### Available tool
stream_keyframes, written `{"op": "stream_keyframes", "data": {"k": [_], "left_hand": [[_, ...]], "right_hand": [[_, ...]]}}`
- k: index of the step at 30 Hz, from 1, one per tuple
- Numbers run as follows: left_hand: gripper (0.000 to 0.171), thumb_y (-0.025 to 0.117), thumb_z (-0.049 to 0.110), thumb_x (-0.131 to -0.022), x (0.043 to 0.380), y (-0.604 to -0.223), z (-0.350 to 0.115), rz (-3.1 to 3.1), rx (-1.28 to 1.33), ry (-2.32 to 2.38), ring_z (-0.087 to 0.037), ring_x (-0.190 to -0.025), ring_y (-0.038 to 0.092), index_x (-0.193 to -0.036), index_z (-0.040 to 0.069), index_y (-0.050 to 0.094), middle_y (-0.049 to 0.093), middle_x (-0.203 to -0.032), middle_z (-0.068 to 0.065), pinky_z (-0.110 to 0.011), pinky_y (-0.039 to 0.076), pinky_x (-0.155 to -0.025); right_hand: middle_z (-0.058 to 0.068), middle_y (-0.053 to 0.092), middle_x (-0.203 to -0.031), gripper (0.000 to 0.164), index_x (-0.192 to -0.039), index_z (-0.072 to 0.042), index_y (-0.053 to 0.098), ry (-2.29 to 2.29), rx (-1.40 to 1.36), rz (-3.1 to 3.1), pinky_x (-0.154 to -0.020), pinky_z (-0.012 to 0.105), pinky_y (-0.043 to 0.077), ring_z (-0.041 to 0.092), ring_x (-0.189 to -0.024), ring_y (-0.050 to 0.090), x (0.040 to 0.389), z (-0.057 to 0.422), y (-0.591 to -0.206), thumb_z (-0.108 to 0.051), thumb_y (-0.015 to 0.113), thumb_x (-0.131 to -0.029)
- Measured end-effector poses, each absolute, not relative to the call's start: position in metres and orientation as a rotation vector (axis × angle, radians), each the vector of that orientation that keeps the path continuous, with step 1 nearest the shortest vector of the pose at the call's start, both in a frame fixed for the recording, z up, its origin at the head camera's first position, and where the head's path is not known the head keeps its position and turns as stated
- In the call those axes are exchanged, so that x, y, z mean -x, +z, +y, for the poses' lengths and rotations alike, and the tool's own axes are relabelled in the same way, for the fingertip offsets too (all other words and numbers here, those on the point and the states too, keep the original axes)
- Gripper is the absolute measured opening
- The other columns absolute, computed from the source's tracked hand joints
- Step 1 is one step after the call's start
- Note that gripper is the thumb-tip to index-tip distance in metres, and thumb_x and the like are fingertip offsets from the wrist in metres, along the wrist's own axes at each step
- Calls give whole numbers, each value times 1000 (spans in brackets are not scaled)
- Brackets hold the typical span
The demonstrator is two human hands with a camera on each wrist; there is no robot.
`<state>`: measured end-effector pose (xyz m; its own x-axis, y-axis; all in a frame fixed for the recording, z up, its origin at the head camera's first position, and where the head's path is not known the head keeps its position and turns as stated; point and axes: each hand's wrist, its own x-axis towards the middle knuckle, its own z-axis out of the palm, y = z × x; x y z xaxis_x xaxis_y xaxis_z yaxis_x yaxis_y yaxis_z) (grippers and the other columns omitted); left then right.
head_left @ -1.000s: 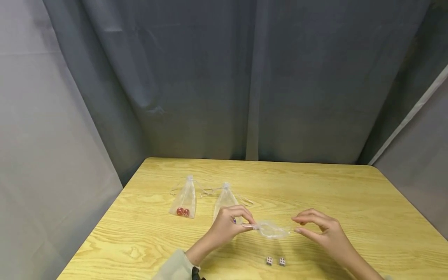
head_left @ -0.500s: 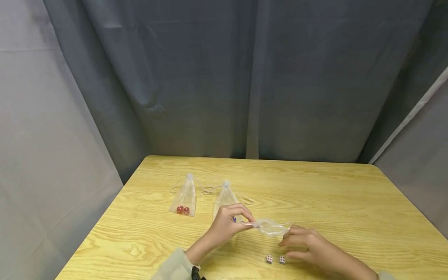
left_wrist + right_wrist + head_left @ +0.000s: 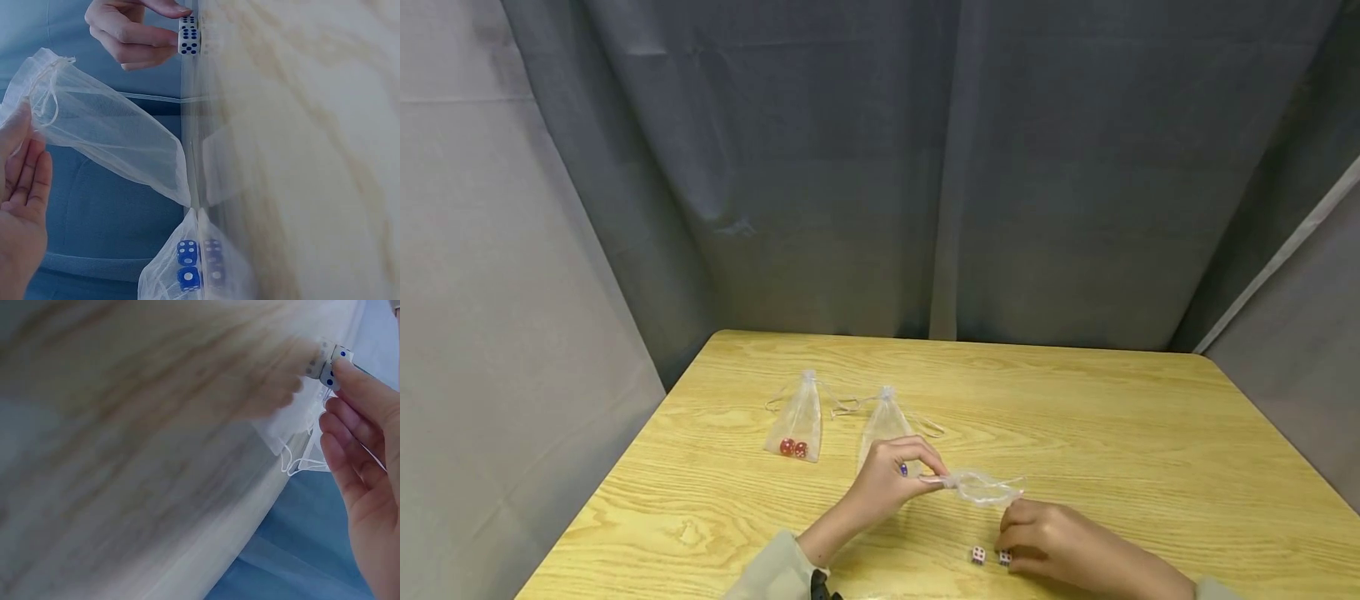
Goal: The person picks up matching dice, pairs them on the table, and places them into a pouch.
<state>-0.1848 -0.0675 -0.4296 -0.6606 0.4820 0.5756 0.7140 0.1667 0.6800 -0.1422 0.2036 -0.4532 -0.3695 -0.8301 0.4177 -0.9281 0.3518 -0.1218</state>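
Observation:
My left hand [image 3: 887,477] pinches a sheer white drawstring bag [image 3: 985,488] near its gathered neck, holding it above the table. In the left wrist view, the left hand [image 3: 25,181] shows at the bag's corded mouth, and the bag's body [image 3: 125,125] hangs flat. Down at the table, my right hand [image 3: 1060,542] pinches a white die [image 3: 1005,557] between thumb and fingers. A second white die [image 3: 978,555] sits just left of it. In the right wrist view, the thumb presses on the blue-dotted side of the die [image 3: 329,378].
Behind the left hand lies another sheer bag [image 3: 883,423] with blue dice [image 3: 188,265] inside. Farther left is a tied sheer bag [image 3: 797,421] containing two red dice [image 3: 793,448]. The wooden table [image 3: 700,500] ends at grey curtains [image 3: 820,208].
My right hand has moved left and down from beside the held bag's loose cord to the right-hand white die and taken hold of it. The left hand stays in place.

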Motion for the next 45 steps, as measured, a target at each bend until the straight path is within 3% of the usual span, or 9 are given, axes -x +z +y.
{"op": "stream_keyframes", "data": {"k": [3,6,9,11,13,17,21,33,45], "left_hand": [[8,79,8,-78,185,-430,-67,-2209,1163,-1508,-16,-88,70,-84,6,75,74,-88,-7,-24,56,-90],[7,79,9,-78,184,-429,-67,-2210,1162,-1521,-16,-89,70,-84,6,75,74,-88,-7,-24,56,-90],[7,79,9,-78,184,-429,-67,-2218,1155,-1522,-15,-89,70,-84,6,75,74,-88,-7,-23,55,-91],[8,79,8,-78,184,-428,-67,-2222,1149,-1519,-16,-90,70,-84,6,75,74,-88,-7,-23,55,-91],[8,79,8,-78,183,-427,-67,-2222,1149,-1516,-16,-90,70,-84,6,75,75,-89,-7,-23,55,-91],[8,79,8,-78,184,-427,-67,-2215,1153,-1523,-16,-90,70,-84,6,75,75,-89,-7,-23,54,-91],[8,79,6,-77,184,-427,-66,-2198,1158,-1537,-16,-89,70,-84,5,74,75,-88,-8,-24,56,-92],[10,78,5,-78,181,-426,-56,-2218,1269,-1551,-13,-92,70,-87,3,73,74,-90,-10,-25,53,-98],[7,76,9,-81,185,-431,-56,-2299,1114,-1671,-5,-89,67,-85,4,74,75,-90,-9,-27,51,-101]], "right_hand": [[-15,64,-97,15,-100,-25,72,537,-1549,-2303,-80,3,45,-7,-87,57,141,203,-453,-21,76,-85],[-16,64,-99,23,-101,-26,71,634,-1458,-2272,-93,-1,39,-6,-87,59,138,204,-451,-17,79,-82],[-15,64,-99,31,-103,-24,70,727,-1376,-2234,-92,0,40,-2,-86,60,133,205,-448,-12,81,-77],[-12,65,-98,34,-104,-22,70,771,-1370,-2196,-83,1,43,0,-85,59,131,204,-444,-9,82,-75],[-8,64,-96,30,-105,-18,70,802,-1401,-2119,-71,7,46,2,-84,57,129,202,-438,-10,80,-78],[1,65,-93,17,-103,-6,71,852,-1449,-1889,-70,10,48,5,-85,57,123,193,-415,-13,73,-88],[7,65,-90,19,-96,3,73,837,-1389,-1730,-72,10,51,10,-85,59,119,180,-391,-15,66,-93],[1,67,-92,28,-96,-7,74,647,-1206,-1851,-77,7,50,8,-85,60,126,182,-400,-29,57,-99],[2,68,-91,22,-100,-7,74,880,-1079,-1896,-82,5,51,3,-91,60,123,195,-419,-26,65,-94]]}}
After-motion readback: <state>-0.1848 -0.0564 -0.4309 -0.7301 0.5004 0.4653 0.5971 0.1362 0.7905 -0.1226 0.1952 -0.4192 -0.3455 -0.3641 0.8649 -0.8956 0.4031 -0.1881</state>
